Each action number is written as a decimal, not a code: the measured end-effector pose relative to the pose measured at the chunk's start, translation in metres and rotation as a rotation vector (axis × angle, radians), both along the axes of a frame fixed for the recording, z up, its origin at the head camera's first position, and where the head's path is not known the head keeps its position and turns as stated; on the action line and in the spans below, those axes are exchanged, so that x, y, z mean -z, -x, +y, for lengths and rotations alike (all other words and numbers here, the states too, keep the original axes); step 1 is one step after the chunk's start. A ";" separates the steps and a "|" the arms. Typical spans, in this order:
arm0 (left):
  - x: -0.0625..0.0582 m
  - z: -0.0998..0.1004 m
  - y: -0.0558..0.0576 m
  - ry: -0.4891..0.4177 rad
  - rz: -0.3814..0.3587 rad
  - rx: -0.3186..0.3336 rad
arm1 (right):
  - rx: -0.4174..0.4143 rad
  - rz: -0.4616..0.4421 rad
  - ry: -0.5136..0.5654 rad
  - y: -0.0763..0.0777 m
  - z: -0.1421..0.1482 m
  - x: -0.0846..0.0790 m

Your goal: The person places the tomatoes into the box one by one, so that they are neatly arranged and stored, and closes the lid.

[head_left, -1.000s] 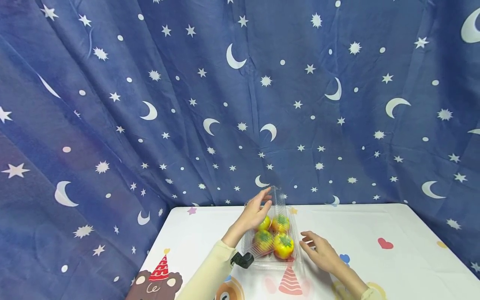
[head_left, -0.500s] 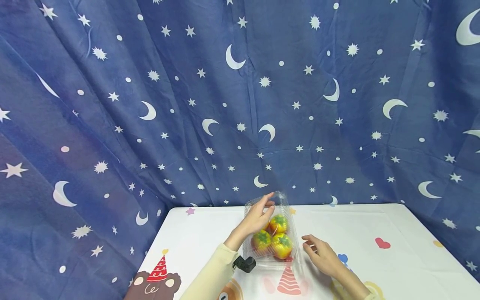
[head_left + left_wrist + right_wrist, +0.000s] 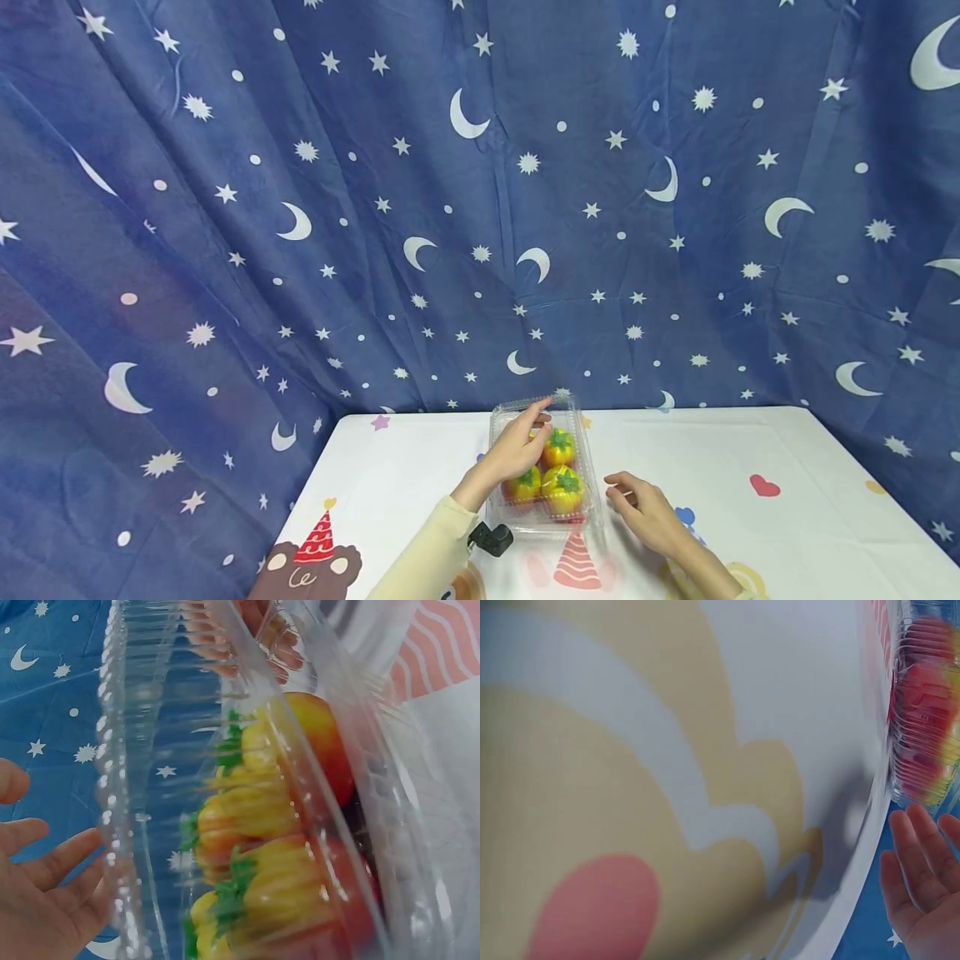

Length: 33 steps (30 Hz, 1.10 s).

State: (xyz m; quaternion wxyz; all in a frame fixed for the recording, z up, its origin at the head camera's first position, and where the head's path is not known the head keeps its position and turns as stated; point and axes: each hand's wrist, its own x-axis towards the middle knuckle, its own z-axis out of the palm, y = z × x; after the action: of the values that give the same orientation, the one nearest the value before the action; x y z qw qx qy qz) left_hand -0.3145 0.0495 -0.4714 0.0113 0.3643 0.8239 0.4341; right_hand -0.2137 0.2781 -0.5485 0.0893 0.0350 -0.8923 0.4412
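A clear plastic clamshell box point(image 3: 536, 527) stands on the table, holding several yellow-and-red fruits point(image 3: 563, 492) with green leafy tops. My left hand point(image 3: 514, 450) lies over the box's lid, fingers extended and slightly bent, palm toward the plastic. In the left wrist view its fingers are right at the ridged edge of the lid point(image 3: 120, 825), which is tilted low over the fruits point(image 3: 262, 817). Just right of the box, my right hand point(image 3: 643, 510) is held apart from it, fingers loosely bent around nothing. In the right wrist view its fingertips point(image 3: 919, 814) point toward the box's side point(image 3: 926, 712).
A white tablecloth point(image 3: 697, 450) printed with a bear, hearts and party hats covers the table. Behind the far edge hangs a dark blue curtain point(image 3: 420, 183) with moons and stars. A black wrist camera point(image 3: 491, 539) sits on the left wrist.
The lid has come down from nearly upright to low over the fruits, with my left hand moving slightly right and lower along with it. My right hand has barely shifted.
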 end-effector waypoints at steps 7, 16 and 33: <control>0.008 0.001 -0.002 0.158 0.266 -0.036 | -0.005 -0.004 0.045 -0.003 -0.001 0.000; 0.016 0.003 -0.006 0.294 0.389 -0.063 | -0.030 -0.039 0.075 -0.007 -0.002 0.002; 0.031 0.007 -0.012 0.416 0.573 -0.055 | -0.118 -0.235 0.380 -0.015 -0.008 0.006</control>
State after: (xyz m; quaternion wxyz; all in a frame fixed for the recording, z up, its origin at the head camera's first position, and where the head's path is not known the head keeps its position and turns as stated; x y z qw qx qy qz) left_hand -0.3028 0.0567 -0.5020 -0.1582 0.4387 0.8739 0.1372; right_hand -0.1990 0.2705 -0.5543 -0.0364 0.0181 -0.7937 0.6069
